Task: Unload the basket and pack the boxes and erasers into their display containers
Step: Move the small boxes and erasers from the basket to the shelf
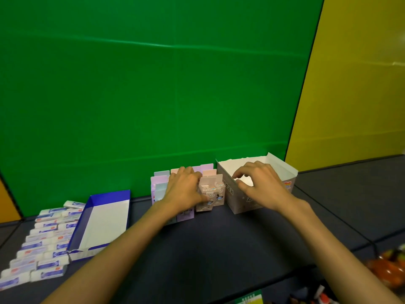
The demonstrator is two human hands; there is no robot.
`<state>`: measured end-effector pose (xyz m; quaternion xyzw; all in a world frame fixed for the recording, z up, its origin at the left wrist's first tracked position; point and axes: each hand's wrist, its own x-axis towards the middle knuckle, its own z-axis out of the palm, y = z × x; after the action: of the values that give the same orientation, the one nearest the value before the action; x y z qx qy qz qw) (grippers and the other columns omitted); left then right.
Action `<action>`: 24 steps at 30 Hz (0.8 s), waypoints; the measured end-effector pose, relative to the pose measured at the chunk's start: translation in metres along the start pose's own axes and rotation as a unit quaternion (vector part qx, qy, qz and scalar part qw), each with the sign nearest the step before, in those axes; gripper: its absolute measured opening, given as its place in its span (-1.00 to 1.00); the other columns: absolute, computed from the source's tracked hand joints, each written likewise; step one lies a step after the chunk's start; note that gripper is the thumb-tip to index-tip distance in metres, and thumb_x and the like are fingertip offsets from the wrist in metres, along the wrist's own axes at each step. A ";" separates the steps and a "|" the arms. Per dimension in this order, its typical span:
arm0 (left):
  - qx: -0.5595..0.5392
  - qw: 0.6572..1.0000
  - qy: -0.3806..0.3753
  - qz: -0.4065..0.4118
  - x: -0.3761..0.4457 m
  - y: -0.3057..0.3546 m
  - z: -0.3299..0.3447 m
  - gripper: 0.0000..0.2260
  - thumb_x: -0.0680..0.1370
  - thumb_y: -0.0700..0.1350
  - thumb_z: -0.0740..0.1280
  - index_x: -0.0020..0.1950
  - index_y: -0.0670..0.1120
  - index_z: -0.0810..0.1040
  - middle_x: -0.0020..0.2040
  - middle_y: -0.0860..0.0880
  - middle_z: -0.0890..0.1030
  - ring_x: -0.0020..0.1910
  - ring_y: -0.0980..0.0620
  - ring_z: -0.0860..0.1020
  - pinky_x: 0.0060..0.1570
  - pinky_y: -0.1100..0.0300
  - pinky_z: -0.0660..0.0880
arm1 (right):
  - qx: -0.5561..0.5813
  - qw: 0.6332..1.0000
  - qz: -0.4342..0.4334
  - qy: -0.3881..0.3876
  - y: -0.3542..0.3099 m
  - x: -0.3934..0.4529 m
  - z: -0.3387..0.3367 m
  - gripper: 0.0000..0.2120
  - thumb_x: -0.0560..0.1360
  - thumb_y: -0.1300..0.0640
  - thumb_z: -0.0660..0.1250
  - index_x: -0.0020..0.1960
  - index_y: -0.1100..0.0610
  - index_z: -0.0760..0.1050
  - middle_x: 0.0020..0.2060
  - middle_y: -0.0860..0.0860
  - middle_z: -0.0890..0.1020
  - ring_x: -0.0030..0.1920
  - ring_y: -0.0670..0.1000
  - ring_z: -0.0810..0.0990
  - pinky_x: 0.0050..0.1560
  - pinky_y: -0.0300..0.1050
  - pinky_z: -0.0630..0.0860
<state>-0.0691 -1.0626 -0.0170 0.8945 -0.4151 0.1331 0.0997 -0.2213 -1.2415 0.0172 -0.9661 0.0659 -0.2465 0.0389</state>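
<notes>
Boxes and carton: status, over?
Left hand grips the standing boxes; right hand pinches the near rim of the open carton. Carton looks empty. Erasers lie unpacked beside the blue tray. Nothing in the way.

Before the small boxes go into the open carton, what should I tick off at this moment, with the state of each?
1. Open carton upright, mouth clear: ok, white inside shows.
2. Left hand has a grip on the pastel boxes: ok, fingers wrap the cluster.
3. Right hand steadies the carton: cannot tell, fingers curl at its near rim, contact unclear.
4. Boxes standing upright: ok.
5. Blue tray ready for erasers: ok, open and beside them.
6. Basket emptied: cannot tell, out of view.
</notes>
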 end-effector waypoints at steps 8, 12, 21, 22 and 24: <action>0.039 0.999 0.001 -0.024 -0.012 -0.009 0.006 -0.40 0.36 0.34 0.44 0.25 0.04 0.46 0.19 0.00 0.44 0.23 -0.03 0.34 0.18 0.02 0.31 | 0.025 0.999 -0.021 -0.006 -0.010 0.007 0.014 -0.82 0.55 0.01 0.31 0.10 -0.06 0.62 0.00 -0.10 0.66 0.04 0.02 0.53 0.08 -0.04 0.39; 0.014 0.999 0.012 -0.033 -0.021 -0.013 0.000 -0.42 0.38 0.34 0.41 0.27 0.06 0.45 0.20 0.04 0.45 0.23 0.00 0.35 0.17 0.04 0.31 | 0.037 0.999 -0.037 -0.011 -0.022 0.012 0.023 -0.79 0.55 0.03 0.30 0.14 -0.04 0.62 0.02 -0.07 0.66 0.04 0.02 0.50 0.07 -0.05 0.35; -0.001 0.996 0.058 -0.065 -0.077 -0.060 -0.056 -0.58 0.55 0.20 0.28 0.38 0.12 0.45 0.32 0.05 0.50 0.28 -0.02 0.43 0.21 0.03 0.38 | 0.084 0.991 -0.103 -0.012 -0.097 0.040 0.043 -0.76 0.55 0.00 0.29 0.18 -0.05 0.59 0.11 -0.08 0.64 0.14 0.02 0.51 0.19 -0.02 0.39; 0.000 0.996 0.056 -0.071 -0.088 -0.069 -0.062 -0.58 0.55 0.18 0.28 0.38 0.12 0.46 0.32 0.05 0.51 0.28 -0.03 0.44 0.21 0.02 0.39 | 0.087 0.990 -0.114 -0.012 -0.111 0.044 0.047 -0.76 0.55 0.00 0.29 0.19 -0.05 0.59 0.10 -0.08 0.63 0.13 0.03 0.51 0.17 -0.02 0.37; 0.001 0.994 0.056 -0.090 -0.114 -0.090 -0.072 -0.60 0.56 0.17 0.28 0.38 0.13 0.47 0.32 0.05 0.52 0.27 -0.04 0.46 0.20 0.00 0.43 | 0.093 0.987 -0.131 -0.011 -0.141 0.051 0.052 -0.76 0.55 0.00 0.29 0.19 -0.04 0.59 0.08 -0.06 0.63 0.10 0.05 0.51 0.14 0.00 0.37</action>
<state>-0.0816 -0.9032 0.0086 0.9195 -0.3266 0.1738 0.1332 -0.1369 -1.1076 0.0105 -0.9612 -0.0849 -0.2441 0.0969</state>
